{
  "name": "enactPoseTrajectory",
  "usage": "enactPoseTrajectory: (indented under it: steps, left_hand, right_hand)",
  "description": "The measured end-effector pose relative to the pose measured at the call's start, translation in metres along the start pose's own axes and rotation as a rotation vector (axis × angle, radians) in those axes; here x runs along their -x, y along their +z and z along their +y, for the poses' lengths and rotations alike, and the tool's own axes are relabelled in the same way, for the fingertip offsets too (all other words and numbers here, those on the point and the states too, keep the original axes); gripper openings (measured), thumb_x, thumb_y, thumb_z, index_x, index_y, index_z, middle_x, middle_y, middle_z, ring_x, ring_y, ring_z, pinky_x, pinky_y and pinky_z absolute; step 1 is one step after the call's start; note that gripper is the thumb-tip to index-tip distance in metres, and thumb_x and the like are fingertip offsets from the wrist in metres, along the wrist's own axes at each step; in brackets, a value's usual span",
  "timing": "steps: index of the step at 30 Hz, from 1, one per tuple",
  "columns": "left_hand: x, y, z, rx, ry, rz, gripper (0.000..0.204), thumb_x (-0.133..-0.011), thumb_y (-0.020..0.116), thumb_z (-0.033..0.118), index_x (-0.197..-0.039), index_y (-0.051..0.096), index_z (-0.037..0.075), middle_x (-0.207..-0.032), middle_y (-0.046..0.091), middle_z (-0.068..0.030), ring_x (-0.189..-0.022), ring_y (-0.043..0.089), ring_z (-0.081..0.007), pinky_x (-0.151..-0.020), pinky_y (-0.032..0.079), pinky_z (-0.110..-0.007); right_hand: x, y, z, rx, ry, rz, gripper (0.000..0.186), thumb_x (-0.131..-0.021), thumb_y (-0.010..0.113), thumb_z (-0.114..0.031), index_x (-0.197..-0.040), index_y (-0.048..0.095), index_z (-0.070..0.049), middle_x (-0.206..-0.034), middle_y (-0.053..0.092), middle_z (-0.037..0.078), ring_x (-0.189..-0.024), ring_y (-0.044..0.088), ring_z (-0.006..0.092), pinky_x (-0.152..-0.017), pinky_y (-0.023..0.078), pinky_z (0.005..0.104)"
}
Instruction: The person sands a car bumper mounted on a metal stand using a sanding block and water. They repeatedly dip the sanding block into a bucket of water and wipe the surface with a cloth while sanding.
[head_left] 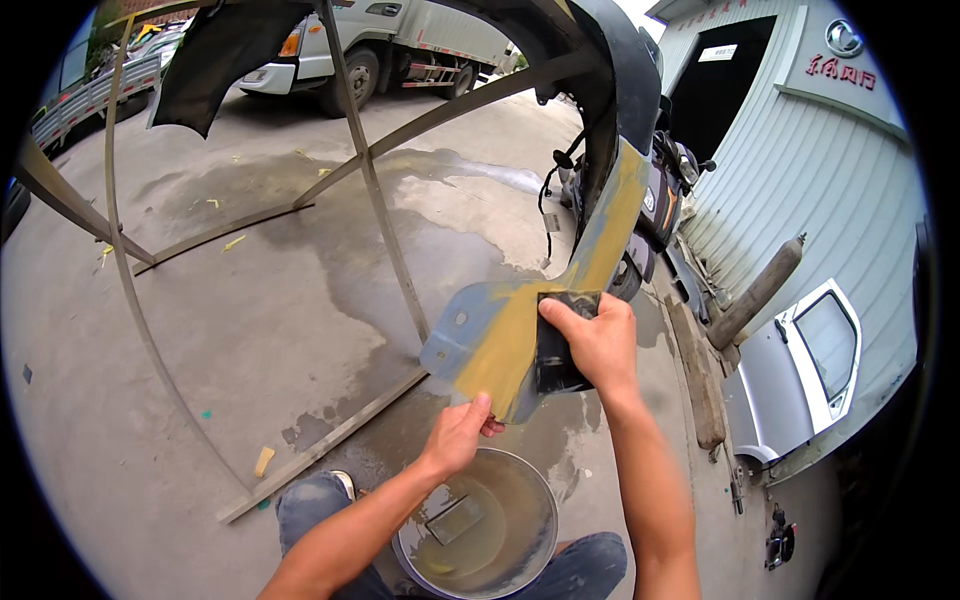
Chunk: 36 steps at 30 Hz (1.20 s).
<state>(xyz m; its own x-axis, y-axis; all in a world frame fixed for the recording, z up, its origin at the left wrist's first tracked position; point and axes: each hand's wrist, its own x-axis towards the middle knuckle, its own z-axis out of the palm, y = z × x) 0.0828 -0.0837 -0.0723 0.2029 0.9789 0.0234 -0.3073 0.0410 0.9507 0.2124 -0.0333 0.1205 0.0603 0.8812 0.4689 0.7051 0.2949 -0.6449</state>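
Note:
A blue-grey car body panel point(480, 310) with broad yellow filler patches stands in front of me, its narrow arm running up to the right. My left hand point(455, 437) pinches the panel's lower edge between thumb and curled fingers. Over the panel's right side, my right hand point(603, 345) is closed on a black sheet of sandpaper point(556, 358), the thumb on top and the fingers largely hidden behind. Below both hands, between my knees, a round metal basin point(549, 500) holds murky water. A flat rectangular block point(455, 521) lies in it.
A metal frame stand point(375, 190) surrounds the work, with a bar point(330, 440) along the wet concrete. A white truck point(420, 55) is parked behind. On the right are a motorbike point(660, 185), a gas cylinder point(757, 290), a wooden beam point(697, 385) and a loose car door point(785, 370).

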Motion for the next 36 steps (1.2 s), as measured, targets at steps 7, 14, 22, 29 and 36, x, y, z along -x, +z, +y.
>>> enactPoseTrajectory:
  steps: [7,14,22,29,36]
  left_hand:
    - [-0.001,0.002,-0.004,0.035,0.046,0.000,0.066,-0.102,0.040,0.052,-0.099,0.064,-0.009,-0.091,0.069,-0.0166,-0.085,0.063,-0.0199,-0.081,0.050,-0.033]
    - [-0.001,-0.004,0.000,0.023,0.003,-0.004,0.059,-0.102,0.044,0.049,-0.100,0.066,-0.006,-0.095,0.068,-0.0114,-0.086,0.061,-0.0168,-0.083,0.048,-0.031]
    - [-0.001,-0.013,0.039,0.572,0.189,0.300,0.021,-0.098,0.059,0.024,-0.102,0.061,0.003,-0.107,0.067,-0.0086,-0.096,0.064,-0.0169,-0.087,0.050,-0.035]
    - [-0.003,-0.023,0.035,0.511,0.136,0.352,0.019,-0.099,0.059,0.021,-0.093,0.061,0.003,-0.092,0.069,-0.0084,-0.080,0.066,-0.0171,-0.074,0.054,-0.031]
    - [0.001,-0.018,0.035,0.479,0.128,0.381,0.019,-0.099,0.058,0.019,-0.092,0.060,0.002,-0.092,0.069,-0.0087,-0.079,0.066,-0.0167,-0.073,0.055,-0.030]
  right_hand:
    - [0.017,0.014,0.010,-0.027,-0.079,0.064,0.033,-0.079,0.076,-0.031,-0.088,0.071,0.000,-0.075,0.070,0.017,-0.069,0.069,0.0297,-0.066,0.053,0.0375]
    - [0.045,0.001,-0.002,0.236,-0.176,-0.035,0.032,-0.081,0.076,-0.030,-0.093,0.067,-0.002,-0.075,0.069,0.017,-0.070,0.068,0.0357,-0.064,0.052,0.0420]
    - [0.042,0.031,0.024,0.742,-1.027,0.189,0.028,-0.081,0.059,-0.009,-0.108,0.064,0.000,-0.111,0.064,0.012,-0.106,0.061,0.0274,-0.090,0.049,0.0372]
    - [0.046,0.035,0.038,0.751,-1.068,0.044,0.038,-0.083,0.055,-0.008,-0.119,0.065,0.000,-0.129,0.060,0.014,-0.124,0.055,0.0285,-0.107,0.042,0.0420]
    - [0.053,0.055,0.029,0.809,-0.925,0.146,0.042,-0.081,0.055,-0.005,-0.122,0.063,0.002,-0.133,0.058,0.016,-0.128,0.052,0.0304,-0.108,0.040,0.0451]
